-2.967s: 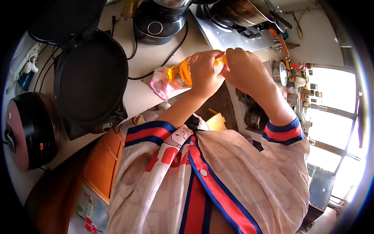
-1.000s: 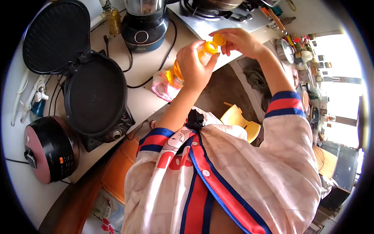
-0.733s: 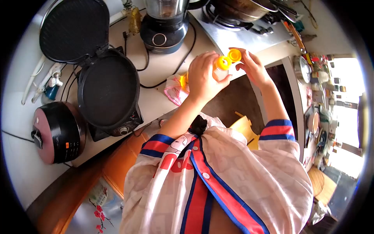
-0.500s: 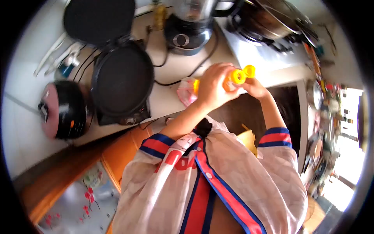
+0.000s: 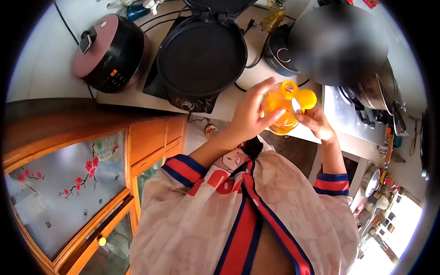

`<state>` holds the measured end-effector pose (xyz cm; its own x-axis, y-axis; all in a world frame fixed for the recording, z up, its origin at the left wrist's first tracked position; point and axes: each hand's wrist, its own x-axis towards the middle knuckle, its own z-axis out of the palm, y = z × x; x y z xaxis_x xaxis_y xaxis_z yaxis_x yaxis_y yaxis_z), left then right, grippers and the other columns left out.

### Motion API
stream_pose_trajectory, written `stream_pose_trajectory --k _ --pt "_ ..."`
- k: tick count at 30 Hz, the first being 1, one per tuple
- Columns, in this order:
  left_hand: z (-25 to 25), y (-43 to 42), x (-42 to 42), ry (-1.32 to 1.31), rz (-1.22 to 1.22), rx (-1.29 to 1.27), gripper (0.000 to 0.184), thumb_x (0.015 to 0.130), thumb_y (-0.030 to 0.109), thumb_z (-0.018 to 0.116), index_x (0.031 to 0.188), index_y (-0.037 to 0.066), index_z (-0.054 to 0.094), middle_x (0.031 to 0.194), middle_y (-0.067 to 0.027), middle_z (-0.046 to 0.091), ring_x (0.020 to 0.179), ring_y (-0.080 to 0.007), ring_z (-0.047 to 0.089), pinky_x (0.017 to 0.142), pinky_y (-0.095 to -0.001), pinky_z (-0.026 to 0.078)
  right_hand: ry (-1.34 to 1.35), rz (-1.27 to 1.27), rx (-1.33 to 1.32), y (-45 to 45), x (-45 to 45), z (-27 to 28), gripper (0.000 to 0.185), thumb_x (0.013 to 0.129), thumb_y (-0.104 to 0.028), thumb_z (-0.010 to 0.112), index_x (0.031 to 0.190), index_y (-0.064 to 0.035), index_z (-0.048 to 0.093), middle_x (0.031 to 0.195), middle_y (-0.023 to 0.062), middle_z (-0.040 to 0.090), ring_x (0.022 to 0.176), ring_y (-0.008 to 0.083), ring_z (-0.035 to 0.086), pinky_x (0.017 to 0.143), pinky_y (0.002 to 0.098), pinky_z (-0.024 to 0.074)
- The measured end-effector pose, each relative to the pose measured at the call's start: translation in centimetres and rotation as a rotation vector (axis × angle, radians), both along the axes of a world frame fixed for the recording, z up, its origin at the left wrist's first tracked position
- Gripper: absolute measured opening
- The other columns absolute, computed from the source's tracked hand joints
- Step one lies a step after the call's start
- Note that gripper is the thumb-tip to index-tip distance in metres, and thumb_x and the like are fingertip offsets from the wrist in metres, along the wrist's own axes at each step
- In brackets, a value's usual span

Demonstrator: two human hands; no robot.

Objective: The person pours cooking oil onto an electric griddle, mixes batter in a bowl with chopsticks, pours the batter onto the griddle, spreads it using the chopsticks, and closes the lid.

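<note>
A clear bottle of orange-yellow oil (image 5: 283,123), its yellow neck ring (image 5: 289,89) uncovered, is tilted with its mouth toward the camera. My left hand (image 5: 251,110) wraps around it from the left, thumb across the front. A round yellow cap (image 5: 307,98) sits just right of the neck, at the fingertips of my right hand (image 5: 319,123). Those fingers are closed against the cap and close to the bottle's side. Whether the cap is hinged to the neck I cannot tell. Behind my left hand, a round black electric griddle (image 5: 201,57) stands with its lid raised.
A pink and black electric cooker (image 5: 110,52) stands left of the griddle. Right of it are an appliance base (image 5: 279,52), a blurred round patch, and a steel stove (image 5: 353,119) with a pot (image 5: 373,96). Cables cross the white counter (image 5: 224,103). Orange cabinets (image 5: 146,142) are below left.
The camera view has turned, so the griddle and cooker appear farther right and higher. The bottle now shows more of its body, and the cap stays beside its neck.
</note>
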<state>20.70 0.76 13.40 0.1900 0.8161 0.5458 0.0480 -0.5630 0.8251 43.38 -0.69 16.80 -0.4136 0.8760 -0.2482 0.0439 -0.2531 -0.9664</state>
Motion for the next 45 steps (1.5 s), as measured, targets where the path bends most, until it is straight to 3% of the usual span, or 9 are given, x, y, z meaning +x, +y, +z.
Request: stream_pose_trajectory --k 3,7,8,12,15,29,31,38,45 --pt "-0.9 -1.6 -4.8 0.069 0.118 -0.071 0.05 0.078 0.013 0.069 0.121 0.0 0.048 0.12 -0.0172 0.055 0.109 -0.0286 0.055 0.095 -0.0353 0.041 -0.374 0.09 0.146 1.6 -2.7 3.0 0.032 0.092 -0.023 0.055 0.111 0.0025 0.051 0.088 0.0053 0.057 0.081 0.0112 0.052 0.075 0.0279 0.0434" --pt "-3.5 -5.0 -10.1 0.208 0.275 -0.205 0.038 0.078 0.014 0.069 0.111 0.002 0.056 0.111 -0.0147 0.06 0.102 -0.0271 0.058 0.088 -0.0338 0.044 -0.724 0.139 0.361 3.9 -7.2 5.4 0.03 0.094 -0.028 0.05 0.099 0.0011 0.051 0.075 0.0173 0.054 0.066 0.0252 0.051 0.066 0.0337 0.0429" --pt "-3.8 -6.0 -11.1 0.217 0.34 -0.3 0.034 0.078 0.016 0.069 0.107 0.002 0.058 0.106 -0.0141 0.061 0.098 -0.0277 0.058 0.084 -0.0332 0.045 -0.699 0.126 0.421 4.5 -8.2 5.3 0.029 0.094 -0.028 0.05 0.094 0.0014 0.05 0.075 0.0209 0.054 0.065 0.0325 0.049 0.065 0.0361 0.0425" --pt "-5.9 -8.5 -13.5 0.124 0.465 -0.437 0.029 0.078 0.014 0.069 0.104 0.004 0.06 0.101 -0.0119 0.062 0.091 -0.0235 0.059 0.079 -0.0301 0.046 -0.79 0.212 0.52 6.6 -10.7 4.9 0.033 0.094 -0.03 0.049 0.09 0.0027 0.051 0.077 0.0241 0.056 0.073 0.0408 0.054 0.066 0.0406 0.0426" --pt "-5.9 -9.0 -14.9 0.116 0.505 -0.483 0.027 0.078 0.012 0.068 0.103 0.005 0.06 0.097 -0.0107 0.062 0.084 -0.0194 0.059 0.074 -0.0275 0.045 -0.903 0.281 0.477 8.2 -12.2 5.1 0.036 0.094 -0.032 0.048 0.09 0.0033 0.051 0.078 0.0247 0.056 0.077 0.0416 0.056 0.066 0.0418 0.0428" --pt "-7.6 -8.6 -18.5 0.044 0.596 -0.5 0.024 0.079 0.009 0.068 0.101 0.004 0.061 0.093 -0.0088 0.061 0.079 -0.0157 0.059 0.069 -0.0254 0.048 -1.065 0.457 0.415 12.2 -15.7 3.3 0.049 0.095 -0.041 0.042 0.099 0.0061 0.057 0.089 0.0258 0.06 0.085 0.0394 0.059 0.075 0.0394 0.0453" --pt "-7.7 -8.5 -18.7 0.054 0.598 -0.493 0.024 0.079 0.009 0.068 0.101 0.004 0.061 0.093 -0.0086 0.06 0.079 -0.0155 0.058 0.069 -0.0252 0.048 -1.041 0.44 0.436 12.3 -16.4 3.3 0.042 0.096 -0.033 0.045 0.095 0.0068 0.057 0.079 0.0183 0.061 0.07 0.0249 0.058 0.068 0.0347 0.0453" --pt "-8.6 -8.3 -18.8 0.031 0.595 -0.476 0.024 0.078 0.01 0.068 0.1 0.004 0.061 0.092 -0.0082 0.06 0.079 -0.0157 0.057 0.069 -0.0259 0.045 -1.09 0.445 0.371 13.0 -17.7 3.4 0.045 0.096 -0.036 0.045 0.097 0.0067 0.057 0.08 0.0175 0.062 0.07 0.0243 0.058 0.068 0.0338 0.0457" --pt "-9.2 -8.4 -18.9 -0.007 0.604 -0.519 0.025 0.078 0.012 0.069 0.1 0.004 0.061 0.09 -0.0079 0.061 0.078 -0.0158 0.056 0.069 -0.026 0.044 -1.075 0.39 0.269 13.2 -17.7 3.0 0.046 0.095 -0.039 0.045 0.097 0.0048 0.058 0.075 0.0073 0.059 0.064 0.0128 0.054 0.06 0.028 0.045"
